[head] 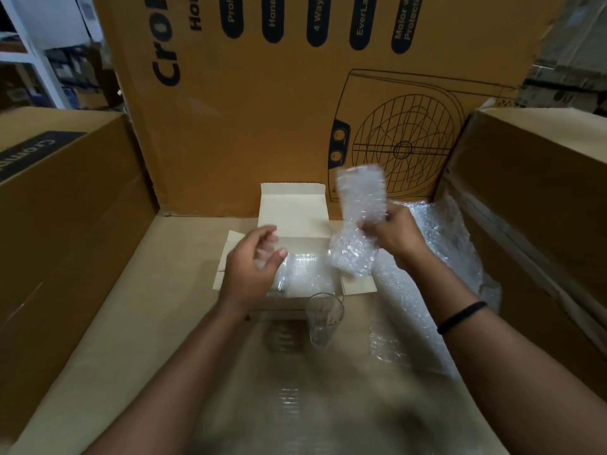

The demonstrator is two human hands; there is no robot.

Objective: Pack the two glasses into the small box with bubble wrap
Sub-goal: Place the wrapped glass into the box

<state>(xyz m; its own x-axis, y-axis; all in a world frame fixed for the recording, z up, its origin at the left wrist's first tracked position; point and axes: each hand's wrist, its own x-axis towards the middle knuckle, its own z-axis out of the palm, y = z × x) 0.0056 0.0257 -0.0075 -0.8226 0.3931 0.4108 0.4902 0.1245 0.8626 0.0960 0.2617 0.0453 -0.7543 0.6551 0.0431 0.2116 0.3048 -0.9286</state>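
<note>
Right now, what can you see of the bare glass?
The glass is a clear, unwrapped tumbler, apparently empty, standing upright on the cardboard surface just in front of the small box. Neither hand touches it. Bubble wrap lies to its right, apart from it. Its rim overlaps the box's front edge in view; contact unclear.

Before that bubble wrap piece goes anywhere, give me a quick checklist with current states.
1. Box open, lid up: ok.
2. Padding inside the box: ok, wrap is there.
3. Right hand grips the wrap piece: ok.
4. Left hand free, fingers open over the box: ok.
5. Bare glass upright in front of the box, unwrapped: not ok.
6. Second glass already wrapped in the box: cannot tell, blurred.
</note>
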